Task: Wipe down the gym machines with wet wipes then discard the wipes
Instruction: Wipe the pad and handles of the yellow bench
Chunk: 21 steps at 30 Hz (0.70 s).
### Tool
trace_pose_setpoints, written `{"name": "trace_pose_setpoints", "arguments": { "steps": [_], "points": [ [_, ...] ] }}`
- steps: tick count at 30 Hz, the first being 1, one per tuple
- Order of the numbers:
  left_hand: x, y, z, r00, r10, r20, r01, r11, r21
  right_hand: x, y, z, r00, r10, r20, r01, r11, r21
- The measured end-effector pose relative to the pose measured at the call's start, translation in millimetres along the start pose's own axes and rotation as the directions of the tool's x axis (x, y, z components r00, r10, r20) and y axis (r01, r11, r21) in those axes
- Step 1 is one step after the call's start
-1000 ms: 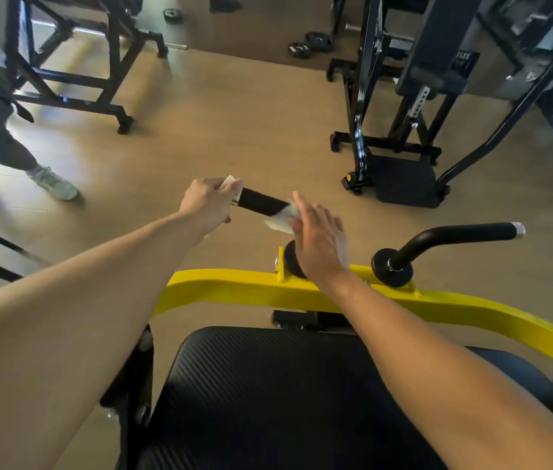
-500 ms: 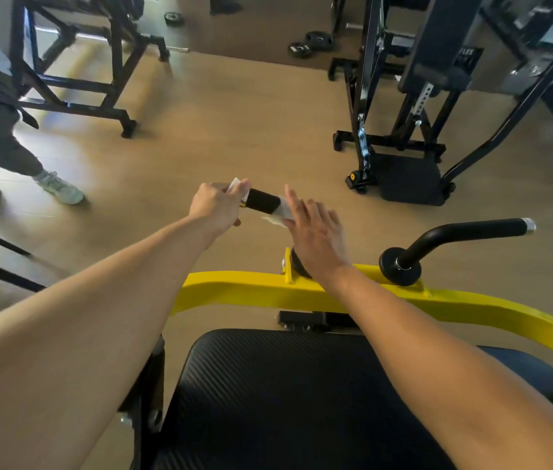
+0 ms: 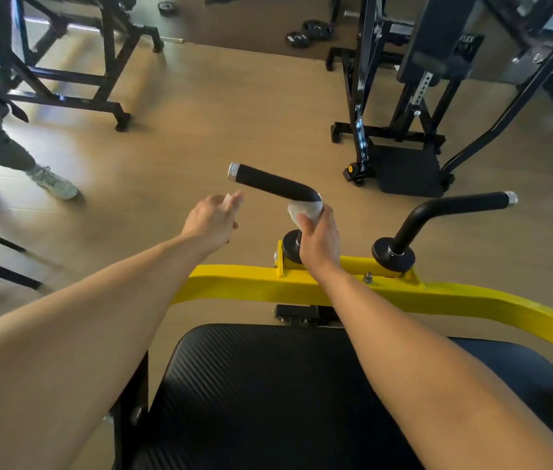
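Observation:
A yellow-framed machine (image 3: pixel 455 296) with a black padded seat (image 3: pixel 268 395) stands right below me. Two black curved handles rise from its bar. My right hand (image 3: pixel 319 239) is wrapped around the bend of the left handle (image 3: pixel 268 183) with a white wet wipe (image 3: pixel 305 208) pressed against it. My left hand (image 3: pixel 212 220) hovers just left of that handle, off it, pinching a second small white wipe (image 3: pixel 227 200) in its fingertips. The right handle (image 3: pixel 455 206) is untouched.
Black machine frames stand at the far left (image 3: pixel 64 72) and far right (image 3: pixel 404 130). Weight plates (image 3: pixel 305 32) lie on the wooden floor at the back. Another person's legs and shoes (image 3: pixel 51 181) are at the left edge.
My left hand let go of the handle's end and drew back toward me with its wipe. My right hand slid down from the grip to the bend and closed around it.

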State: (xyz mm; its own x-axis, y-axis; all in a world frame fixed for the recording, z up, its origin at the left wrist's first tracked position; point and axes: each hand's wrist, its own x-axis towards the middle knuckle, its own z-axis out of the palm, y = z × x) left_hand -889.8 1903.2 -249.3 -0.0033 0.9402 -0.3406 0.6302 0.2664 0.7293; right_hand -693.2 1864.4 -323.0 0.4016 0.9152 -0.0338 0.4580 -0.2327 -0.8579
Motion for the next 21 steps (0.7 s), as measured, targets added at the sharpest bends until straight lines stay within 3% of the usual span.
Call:
{"name": "trace_pose_setpoints", "arguments": {
  "steps": [4,10,17,21],
  "points": [
    [-4,-21,17,0.995,0.001,0.101,-0.004,1.000,0.026,35,-11,4,0.980,0.180,0.082,-0.179,0.984,-0.012],
    [2,-24,31,0.991,0.085,0.099,-0.094,0.991,0.092,73,-4,26,0.940,0.326,0.105,-0.323,0.945,-0.043],
    [6,-34,40,0.980,0.178,0.090,-0.188,0.976,0.113,88,2,46,0.911,0.406,0.072,-0.399,0.912,-0.098],
    [6,-44,40,0.981,0.170,0.093,-0.181,0.976,0.124,78,3,48,0.932,0.361,0.023,-0.359,0.930,-0.078]
  ]
}}
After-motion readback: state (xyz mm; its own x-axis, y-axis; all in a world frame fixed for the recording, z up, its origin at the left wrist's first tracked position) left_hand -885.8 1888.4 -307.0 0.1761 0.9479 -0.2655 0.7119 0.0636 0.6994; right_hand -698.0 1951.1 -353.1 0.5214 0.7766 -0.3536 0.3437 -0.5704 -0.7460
